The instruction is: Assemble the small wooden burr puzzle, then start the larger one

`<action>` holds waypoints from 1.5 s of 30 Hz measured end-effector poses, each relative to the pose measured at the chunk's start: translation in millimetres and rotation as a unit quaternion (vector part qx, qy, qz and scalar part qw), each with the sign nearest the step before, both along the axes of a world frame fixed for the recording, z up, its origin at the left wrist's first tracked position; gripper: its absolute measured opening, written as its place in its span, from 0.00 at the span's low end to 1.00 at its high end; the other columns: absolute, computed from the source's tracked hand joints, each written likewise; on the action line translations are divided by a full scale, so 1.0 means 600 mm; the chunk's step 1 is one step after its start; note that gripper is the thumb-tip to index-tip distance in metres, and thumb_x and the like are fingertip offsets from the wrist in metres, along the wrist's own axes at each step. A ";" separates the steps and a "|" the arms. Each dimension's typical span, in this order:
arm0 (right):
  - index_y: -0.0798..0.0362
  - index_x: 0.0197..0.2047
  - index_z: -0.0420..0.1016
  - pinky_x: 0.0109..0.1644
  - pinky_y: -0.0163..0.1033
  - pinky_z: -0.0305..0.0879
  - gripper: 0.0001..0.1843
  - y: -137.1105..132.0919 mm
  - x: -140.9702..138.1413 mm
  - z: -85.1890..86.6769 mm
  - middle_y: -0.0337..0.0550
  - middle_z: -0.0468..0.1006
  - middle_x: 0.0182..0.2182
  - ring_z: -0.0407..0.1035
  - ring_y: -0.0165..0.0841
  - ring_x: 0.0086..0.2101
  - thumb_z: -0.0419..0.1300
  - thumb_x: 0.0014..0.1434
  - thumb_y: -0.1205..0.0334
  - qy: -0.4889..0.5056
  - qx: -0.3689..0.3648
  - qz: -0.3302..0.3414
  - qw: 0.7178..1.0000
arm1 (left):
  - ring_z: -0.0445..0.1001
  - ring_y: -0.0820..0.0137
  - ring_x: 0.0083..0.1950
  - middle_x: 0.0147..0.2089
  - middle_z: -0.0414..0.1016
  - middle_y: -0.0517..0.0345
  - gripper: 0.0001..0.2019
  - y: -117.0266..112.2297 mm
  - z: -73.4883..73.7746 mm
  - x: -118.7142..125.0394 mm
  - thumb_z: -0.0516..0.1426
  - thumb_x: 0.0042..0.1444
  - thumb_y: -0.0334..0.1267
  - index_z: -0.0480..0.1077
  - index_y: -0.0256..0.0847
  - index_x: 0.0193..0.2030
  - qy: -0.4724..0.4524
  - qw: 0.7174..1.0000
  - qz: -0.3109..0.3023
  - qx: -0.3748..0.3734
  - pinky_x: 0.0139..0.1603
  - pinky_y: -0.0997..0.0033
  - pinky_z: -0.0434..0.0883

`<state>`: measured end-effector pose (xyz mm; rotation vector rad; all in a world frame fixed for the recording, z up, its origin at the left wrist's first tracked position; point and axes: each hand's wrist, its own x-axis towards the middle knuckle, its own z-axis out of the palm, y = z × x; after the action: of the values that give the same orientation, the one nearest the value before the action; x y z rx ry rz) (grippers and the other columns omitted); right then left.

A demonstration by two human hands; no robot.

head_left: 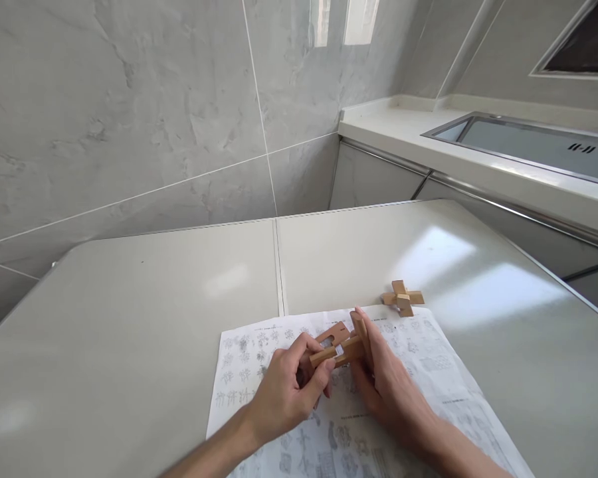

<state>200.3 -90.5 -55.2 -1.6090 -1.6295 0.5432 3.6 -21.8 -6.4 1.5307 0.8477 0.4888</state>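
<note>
L hand (288, 390) pinching wood pcs (351, 349), R hand (393, 377) cupped round their R end, held over sheet (236, 388) nr its far edge on worktop (179, 299); best to brace w/ L, keep pcs square, & ease w/ R, no forcing.

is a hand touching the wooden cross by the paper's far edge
No, the cross sits apart, while the left hand and right hand hold other wooden pieces.
</note>
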 end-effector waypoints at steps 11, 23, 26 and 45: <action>0.36 0.82 0.36 0.72 0.54 0.68 0.41 -0.002 0.003 -0.005 0.46 0.56 0.78 0.56 0.43 0.74 0.47 0.75 0.70 0.011 0.017 0.024 0.999 | 0.70 0.74 0.22 0.27 0.77 0.61 0.14 0.001 0.003 -0.001 0.55 0.73 0.51 0.62 0.44 0.42 -0.007 1.000 -0.004 -0.006 0.24 0.76 0.66; 0.42 0.83 0.36 0.57 0.50 0.80 0.41 -0.010 0.006 0.002 0.54 0.69 0.70 0.76 0.44 0.60 0.45 0.73 0.72 0.051 -0.039 0.051 0.997 | 0.71 0.73 0.23 0.28 0.78 0.59 0.15 0.001 0.010 0.000 0.53 0.74 0.53 0.62 0.44 0.42 -0.003 1.000 -0.014 -0.011 0.26 0.74 0.67; 0.41 0.83 0.36 0.55 0.49 0.81 0.41 -0.009 0.006 0.011 0.53 0.72 0.68 0.78 0.44 0.58 0.46 0.73 0.72 0.056 -0.038 0.074 0.995 | 0.70 0.74 0.23 0.28 0.77 0.60 0.15 0.001 0.012 -0.001 0.53 0.74 0.53 0.62 0.44 0.42 0.003 1.000 -0.020 -0.005 0.26 0.75 0.66; 0.43 0.83 0.33 0.35 0.45 0.79 0.42 -0.016 -0.012 0.011 0.52 0.81 0.50 0.75 0.36 0.29 0.45 0.72 0.71 0.110 -0.054 0.054 0.991 | 0.69 0.74 0.23 0.27 0.77 0.61 0.15 0.001 0.012 0.000 0.53 0.74 0.53 0.61 0.44 0.41 -0.005 1.000 -0.018 0.009 0.24 0.75 0.65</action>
<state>192.9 -99.9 -48.5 -1.4839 -1.5493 0.8485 3.7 -21.3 0.5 1.5560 0.8074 0.4786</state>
